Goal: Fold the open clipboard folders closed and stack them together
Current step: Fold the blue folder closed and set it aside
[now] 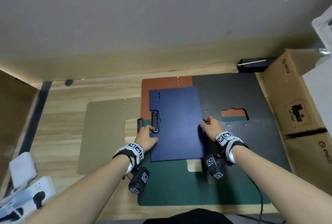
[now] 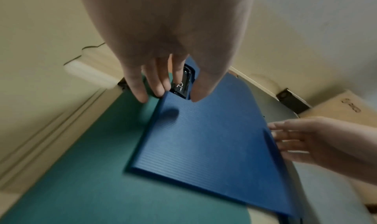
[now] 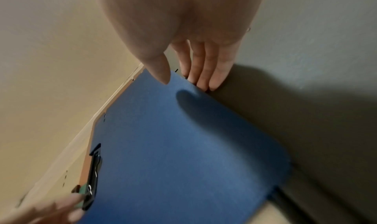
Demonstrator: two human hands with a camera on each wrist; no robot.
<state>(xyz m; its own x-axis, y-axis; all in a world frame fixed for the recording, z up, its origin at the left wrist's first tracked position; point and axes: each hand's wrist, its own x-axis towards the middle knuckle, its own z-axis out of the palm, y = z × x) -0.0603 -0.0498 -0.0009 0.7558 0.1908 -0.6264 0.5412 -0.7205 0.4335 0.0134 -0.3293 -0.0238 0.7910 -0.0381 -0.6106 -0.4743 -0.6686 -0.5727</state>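
A closed blue clipboard folder [image 1: 177, 124] lies flat on an open green folder [image 1: 179, 184], with its metal clip [image 1: 154, 122] at its left edge. My left hand [image 1: 151, 133] rests at that edge beside the clip [image 2: 182, 83], fingers straight and thumb on the blue cover [image 2: 204, 138]. My right hand [image 1: 204, 123] touches the folder's right edge with straight fingers [image 3: 204, 72], its thumb hovering over the blue cover [image 3: 183, 146]. An orange folder [image 1: 165, 87] lies beneath, an open black folder [image 1: 242, 97] to the right, an open tan folder [image 1: 106, 133] to the left.
Cardboard boxes [image 1: 294, 97] line the table's right side, with a black device [image 1: 255, 64] at the back right. A white power strip [image 1: 27, 198] and a white block [image 1: 22, 168] lie at the lower left. The wall runs close behind the wooden table [image 1: 62, 97].
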